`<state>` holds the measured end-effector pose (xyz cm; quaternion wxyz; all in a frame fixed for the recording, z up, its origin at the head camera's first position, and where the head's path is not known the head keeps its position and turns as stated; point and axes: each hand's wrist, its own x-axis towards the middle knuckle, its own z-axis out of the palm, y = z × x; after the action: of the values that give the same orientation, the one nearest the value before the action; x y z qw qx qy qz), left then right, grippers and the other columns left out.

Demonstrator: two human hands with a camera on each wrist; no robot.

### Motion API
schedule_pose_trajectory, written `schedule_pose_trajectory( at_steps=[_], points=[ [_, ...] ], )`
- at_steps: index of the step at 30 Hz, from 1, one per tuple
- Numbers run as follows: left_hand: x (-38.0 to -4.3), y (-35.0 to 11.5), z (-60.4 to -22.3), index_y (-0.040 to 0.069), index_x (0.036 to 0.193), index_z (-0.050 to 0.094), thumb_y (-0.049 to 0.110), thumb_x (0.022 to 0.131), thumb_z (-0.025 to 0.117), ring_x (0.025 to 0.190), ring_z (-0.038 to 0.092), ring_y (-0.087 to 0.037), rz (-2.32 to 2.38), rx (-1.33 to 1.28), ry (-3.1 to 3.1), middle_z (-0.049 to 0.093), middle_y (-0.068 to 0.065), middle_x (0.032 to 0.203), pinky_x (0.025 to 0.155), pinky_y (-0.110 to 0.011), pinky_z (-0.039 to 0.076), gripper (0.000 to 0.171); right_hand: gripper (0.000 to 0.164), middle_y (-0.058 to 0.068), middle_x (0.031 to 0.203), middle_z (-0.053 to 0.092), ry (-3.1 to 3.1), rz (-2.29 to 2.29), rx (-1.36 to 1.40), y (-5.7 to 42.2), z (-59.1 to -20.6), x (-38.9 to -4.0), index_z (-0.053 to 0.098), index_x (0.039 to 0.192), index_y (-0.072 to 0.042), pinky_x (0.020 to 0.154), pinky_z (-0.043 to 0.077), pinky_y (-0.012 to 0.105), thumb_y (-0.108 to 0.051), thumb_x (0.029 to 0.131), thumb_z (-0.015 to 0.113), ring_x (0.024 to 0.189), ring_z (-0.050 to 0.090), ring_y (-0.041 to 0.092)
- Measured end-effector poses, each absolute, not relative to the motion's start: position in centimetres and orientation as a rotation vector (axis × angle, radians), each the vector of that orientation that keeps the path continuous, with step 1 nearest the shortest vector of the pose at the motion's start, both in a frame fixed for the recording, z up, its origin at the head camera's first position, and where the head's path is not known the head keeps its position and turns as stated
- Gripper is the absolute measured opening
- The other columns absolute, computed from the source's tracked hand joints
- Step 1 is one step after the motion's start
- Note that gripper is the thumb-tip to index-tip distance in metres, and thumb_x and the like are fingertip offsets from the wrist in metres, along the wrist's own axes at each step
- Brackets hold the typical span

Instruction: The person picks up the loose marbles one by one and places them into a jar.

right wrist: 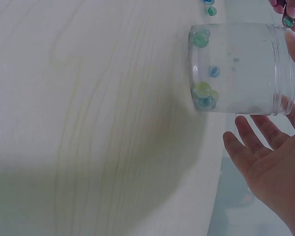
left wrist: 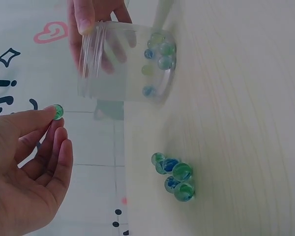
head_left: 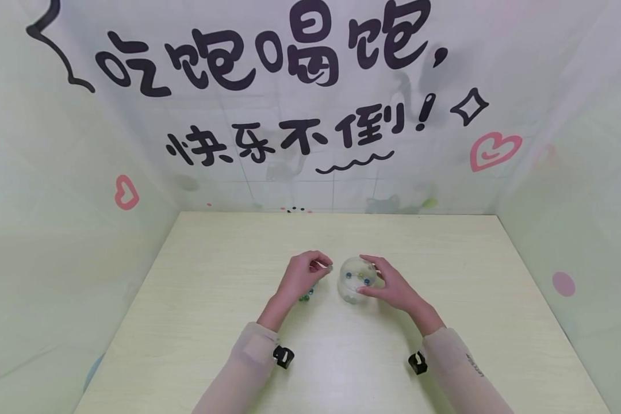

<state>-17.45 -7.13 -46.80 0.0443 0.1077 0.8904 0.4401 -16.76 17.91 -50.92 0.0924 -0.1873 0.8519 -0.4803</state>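
Note:
A clear plastic jar (head_left: 349, 287) stands upright on the table with several green, blue and yellowish marbles (left wrist: 164, 54) at its bottom. My right hand (head_left: 395, 286) holds the jar near its open rim, thumb on the near side and fingers round the far side; in the right wrist view, some of its fingers (right wrist: 258, 140) spread beside the wall. Between thumb and forefinger, my left hand (head_left: 301, 275) pinches a green marble (left wrist: 58, 112), raised at about rim height just left of the jar. Beneath that hand, several loose green and blue marbles (left wrist: 182, 172) lie grouped on the table.
The pale wooden table (head_left: 212, 276) is enclosed by a printed back sheet (head_left: 290, 190) and side sheets (head_left: 574, 230). Both sleeved wrists wear black bands (head_left: 283, 357). Bare tabletop shows on either side of the arms.

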Motion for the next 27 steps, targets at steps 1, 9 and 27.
schedule_pose_trajectory(
  at_steps=[1,9,27],
  points=[
    [-17.4,-7.1,-46.8,0.012,0.103,0.073,0.011,0.091,0.071,0.086,0.066,-0.015,1.347,0.335,2.72,0.073,-0.004,0.1,0.08,-0.029,0.058,0.012,0.078,0.018,0.155,0.039,2.53,-1.427,-0.557,17.9,-51.0,-16.8,0.036,0.152,-0.01,0.115,0.036,0.059,-0.027,0.088,0.077,0.143,0.037,0.04],
    [-17.5,-6.4,-46.9,0.01,0.104,0.072,0.011,0.091,0.071,0.085,0.066,-0.013,1.354,0.383,2.706,0.073,-0.005,0.1,0.079,-0.027,0.058,0.012,0.077,0.018,0.154,0.04,2.528,-1.434,-0.565,18.0,-51.1,-16.8,0.037,0.152,-0.011,0.115,0.036,0.06,-0.028,0.088,0.077,0.143,0.037,0.04],
    [-17.4,-4.8,-46.7,0.008,0.105,0.072,0.009,0.091,0.071,0.084,0.065,-0.012,1.328,0.44,2.686,0.073,-0.006,0.102,0.077,-0.022,0.056,0.014,0.076,0.019,0.154,0.04,2.524,-1.444,-0.573,18.0,-51.3,-16.8,0.037,0.151,-0.011,0.113,0.036,0.063,-0.028,0.088,0.076,0.143,0.037,0.04]
  ],
)
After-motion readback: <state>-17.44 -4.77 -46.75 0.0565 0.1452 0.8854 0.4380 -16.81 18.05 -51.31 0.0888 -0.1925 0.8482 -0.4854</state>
